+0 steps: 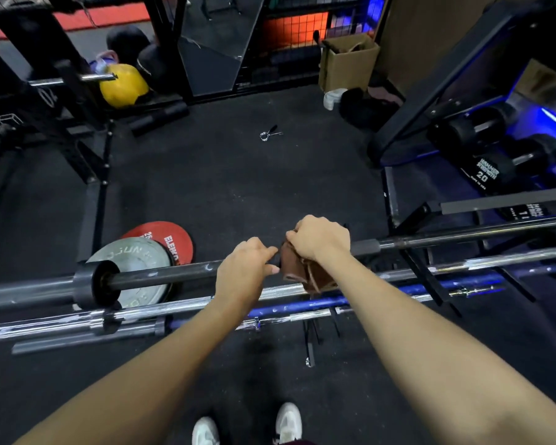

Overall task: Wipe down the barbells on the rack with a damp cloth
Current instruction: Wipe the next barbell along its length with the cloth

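Note:
A dark barbell runs across the view on a low rack, with a chrome barbell and a blue bar lying below it. My right hand is closed over a brown cloth, pressing it around the dark barbell near its middle. My left hand grips the same bar just left of the cloth, its fingertips touching the cloth's edge. Part of the cloth hangs down over the chrome bar.
A grey plate and a red plate lean behind the bars at left. A spring collar lies on the black floor. Dumbbells sit on a rack at right. A squat rack stands at left, a cardboard box behind.

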